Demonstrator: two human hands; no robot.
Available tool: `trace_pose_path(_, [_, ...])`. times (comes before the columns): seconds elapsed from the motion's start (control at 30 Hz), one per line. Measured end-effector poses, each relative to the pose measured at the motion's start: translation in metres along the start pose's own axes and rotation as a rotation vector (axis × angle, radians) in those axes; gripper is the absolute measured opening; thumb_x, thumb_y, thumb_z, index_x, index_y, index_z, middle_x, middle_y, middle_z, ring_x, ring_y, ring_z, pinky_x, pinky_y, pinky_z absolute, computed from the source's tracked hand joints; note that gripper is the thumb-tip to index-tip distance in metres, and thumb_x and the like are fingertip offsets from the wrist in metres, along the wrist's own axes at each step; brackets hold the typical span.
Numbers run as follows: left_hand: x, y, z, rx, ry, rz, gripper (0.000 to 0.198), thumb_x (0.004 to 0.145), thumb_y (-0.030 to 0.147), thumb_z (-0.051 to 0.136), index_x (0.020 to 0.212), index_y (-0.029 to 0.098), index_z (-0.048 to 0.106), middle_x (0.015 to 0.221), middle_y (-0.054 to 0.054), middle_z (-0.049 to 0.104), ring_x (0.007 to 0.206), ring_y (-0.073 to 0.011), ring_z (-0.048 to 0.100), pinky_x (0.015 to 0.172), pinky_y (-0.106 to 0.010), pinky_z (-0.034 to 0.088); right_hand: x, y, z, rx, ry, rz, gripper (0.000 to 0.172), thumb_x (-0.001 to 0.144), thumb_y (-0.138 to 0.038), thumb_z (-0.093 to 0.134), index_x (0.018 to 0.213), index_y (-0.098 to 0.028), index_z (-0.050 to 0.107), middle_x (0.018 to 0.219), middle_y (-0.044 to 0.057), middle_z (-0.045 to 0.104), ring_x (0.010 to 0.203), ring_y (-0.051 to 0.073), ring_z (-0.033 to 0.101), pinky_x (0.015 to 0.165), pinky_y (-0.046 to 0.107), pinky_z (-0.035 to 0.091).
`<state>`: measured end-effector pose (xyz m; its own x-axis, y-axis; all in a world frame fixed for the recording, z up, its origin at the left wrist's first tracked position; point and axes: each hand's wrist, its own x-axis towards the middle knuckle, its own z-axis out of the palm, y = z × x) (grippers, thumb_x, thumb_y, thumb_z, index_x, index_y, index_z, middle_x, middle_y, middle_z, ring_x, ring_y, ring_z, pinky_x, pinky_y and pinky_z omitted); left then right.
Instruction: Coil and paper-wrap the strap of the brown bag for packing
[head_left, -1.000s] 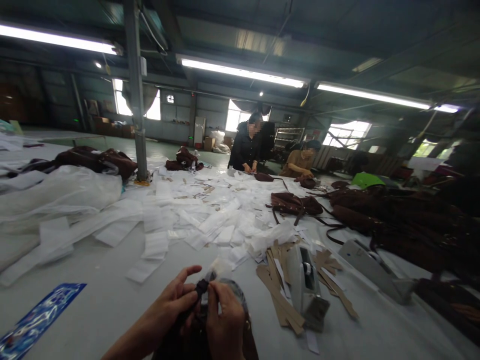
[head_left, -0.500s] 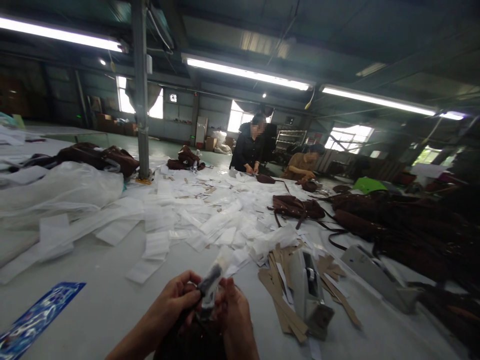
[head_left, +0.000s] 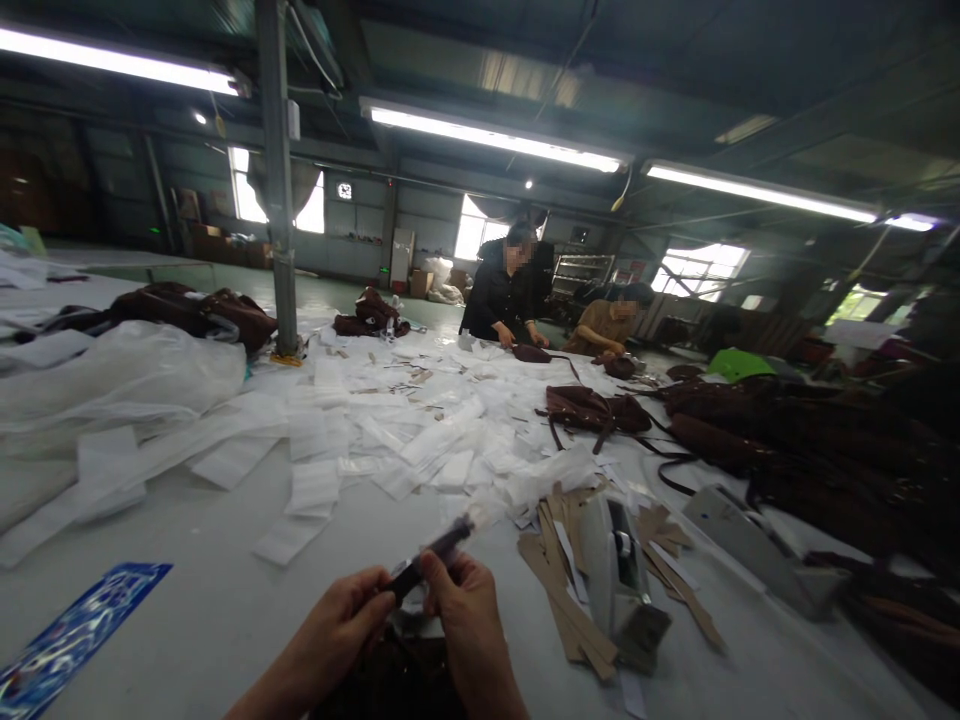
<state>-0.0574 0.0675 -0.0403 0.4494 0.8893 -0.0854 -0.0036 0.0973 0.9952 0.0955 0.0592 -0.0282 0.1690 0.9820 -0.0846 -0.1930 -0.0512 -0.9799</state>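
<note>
Near the front edge of the table, my left hand [head_left: 346, 622] pinches one end of a dark strap [head_left: 451, 536]. My right hand [head_left: 466, 605] is closed on the same strap farther along, thumb on top. Clear plastic wrapping seems to cover the strap's far end, though blur hides its detail. Below my hands lies a dark brown bag [head_left: 390, 680], partly hidden by them. To the right of my right hand stands a grey tape dispenser [head_left: 621, 585] among brown card strips [head_left: 559, 605].
White plastic and paper pieces [head_left: 435, 430] spread across the table [head_left: 217, 600]. A blue patterned sheet [head_left: 82, 640] lies at left. Brown bags [head_left: 795, 440] pile at right, beside a second dispenser [head_left: 757, 550]. A pillar [head_left: 277, 200] rises at left; two people work across the table.
The strap now points up and right, with more of its dark length showing. My right thumb has come down onto it. The standing person's hands have moved apart.
</note>
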Motion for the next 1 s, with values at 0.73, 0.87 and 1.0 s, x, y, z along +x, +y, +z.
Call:
trace_pose_path(0.73, [-0.013, -0.034, -0.015, 0.233, 0.164, 0.168, 0.032, 0.087, 0.048, 0.05, 0.08, 0.02, 0.063, 0.076, -0.002, 0.06, 0.073, -0.0194, 0.054, 0.069, -0.025, 0.043, 0.019, 0.017, 0.007, -0.084, -0.04, 0.0, 0.04, 0.07, -0.052, 0.069, 0.063, -0.014, 0.057, 0.048, -0.007, 0.045, 0.042, 0.006, 0.034, 0.043, 0.021, 0.024])
trace_pose_path(0.87, [-0.012, -0.03, -0.014, 0.221, 0.164, 0.133, 0.035, 0.088, 0.049, 0.048, 0.071, 0.019, 0.056, 0.064, 0.001, 0.051, 0.061, -0.0154, 0.048, 0.059, -0.023, 0.039, 0.019, 0.005, 0.006, -0.076, -0.04, 0.012, 0.038, 0.068, -0.05, 0.071, 0.064, -0.014, 0.058, 0.05, -0.006, 0.047, 0.042, 0.006, 0.034, 0.043, 0.021, 0.025])
trace_pose_path(1.0, [-0.012, -0.036, -0.012, 0.202, 0.212, 0.093, 0.039, 0.086, 0.052, 0.048, 0.066, 0.019, 0.05, 0.059, 0.003, 0.047, 0.058, -0.0141, 0.044, 0.056, -0.023, 0.037, 0.006, -0.003, 0.02, -0.125, -0.087, 0.002, 0.032, 0.072, -0.045, 0.067, 0.066, -0.014, 0.058, 0.049, -0.007, 0.045, 0.043, 0.006, 0.034, 0.043, 0.02, 0.025])
